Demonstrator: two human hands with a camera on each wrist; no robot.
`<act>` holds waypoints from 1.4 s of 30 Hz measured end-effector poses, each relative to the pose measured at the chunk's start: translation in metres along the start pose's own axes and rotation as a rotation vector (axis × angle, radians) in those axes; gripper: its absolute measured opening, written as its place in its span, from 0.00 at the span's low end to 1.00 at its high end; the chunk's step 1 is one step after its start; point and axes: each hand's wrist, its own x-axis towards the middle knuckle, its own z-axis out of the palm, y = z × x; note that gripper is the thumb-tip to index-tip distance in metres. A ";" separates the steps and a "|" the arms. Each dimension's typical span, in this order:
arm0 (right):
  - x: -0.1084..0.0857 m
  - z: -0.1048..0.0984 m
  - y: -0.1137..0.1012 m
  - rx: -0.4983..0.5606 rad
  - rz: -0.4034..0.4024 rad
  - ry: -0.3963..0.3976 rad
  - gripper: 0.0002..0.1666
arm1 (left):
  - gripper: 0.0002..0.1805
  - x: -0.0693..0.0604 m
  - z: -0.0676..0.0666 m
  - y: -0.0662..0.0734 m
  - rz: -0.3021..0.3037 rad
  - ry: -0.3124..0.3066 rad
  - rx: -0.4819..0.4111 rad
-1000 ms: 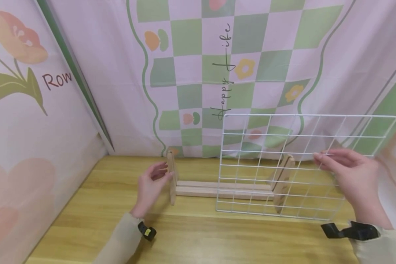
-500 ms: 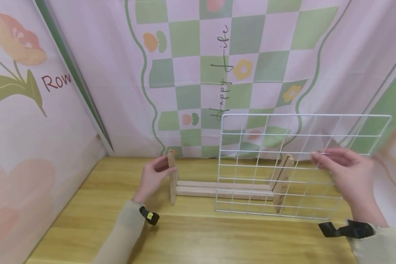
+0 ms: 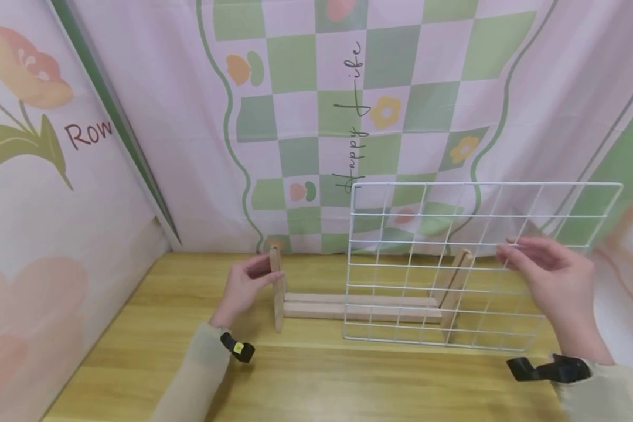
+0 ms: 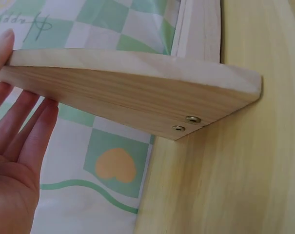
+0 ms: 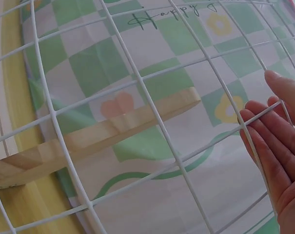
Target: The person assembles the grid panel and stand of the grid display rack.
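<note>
A wooden stand stands on the table, its two uprights joined by a low grooved crossbar (image 3: 316, 309). My left hand (image 3: 246, 287) grips the left upright (image 3: 276, 293), with the thumb on its near edge and fingers behind. Two screw heads (image 4: 186, 123) show low on that upright's outer face in the left wrist view. My right hand (image 3: 556, 287) pinches a white wire grid panel (image 3: 387, 241) near its right side. Roughly upright, the panel covers part of the crossbar and the right upright (image 3: 456, 293) from the head view. Whether its lower edge touches the table, I cannot tell.
A wood-grain table (image 3: 316, 381) lies under the stand. Behind it hangs a curtain (image 3: 295, 111) with green checks and flowers. A printed cloth wall (image 3: 26, 223) borders the left side. Black straps (image 3: 554, 369) sit on both wrists.
My left hand has moved right and taken hold of the left upright. The stand has shifted slightly toward me. The grid panel stays in my right hand, only a little further left.
</note>
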 end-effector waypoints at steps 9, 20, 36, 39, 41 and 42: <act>-0.001 -0.001 -0.004 -0.021 0.027 -0.018 0.18 | 0.23 -0.007 0.001 0.002 0.026 0.002 -0.013; -0.001 -0.004 -0.006 0.147 0.045 -0.053 0.15 | 0.22 -0.015 0.001 0.003 0.056 -0.007 -0.011; 0.005 -0.003 -0.018 -0.174 0.110 -0.115 0.21 | 0.23 -0.017 -0.001 0.007 -0.051 -0.024 -0.012; 0.012 0.000 -0.022 -0.202 0.110 -0.138 0.26 | 0.23 -0.016 -0.002 0.007 -0.057 -0.039 0.011; 0.017 0.002 -0.026 -0.170 0.128 -0.144 0.27 | 0.23 -0.015 -0.003 0.008 -0.055 -0.046 0.019; 0.020 0.004 -0.029 -0.143 0.139 -0.146 0.27 | 0.24 -0.015 -0.003 0.009 -0.051 -0.050 0.019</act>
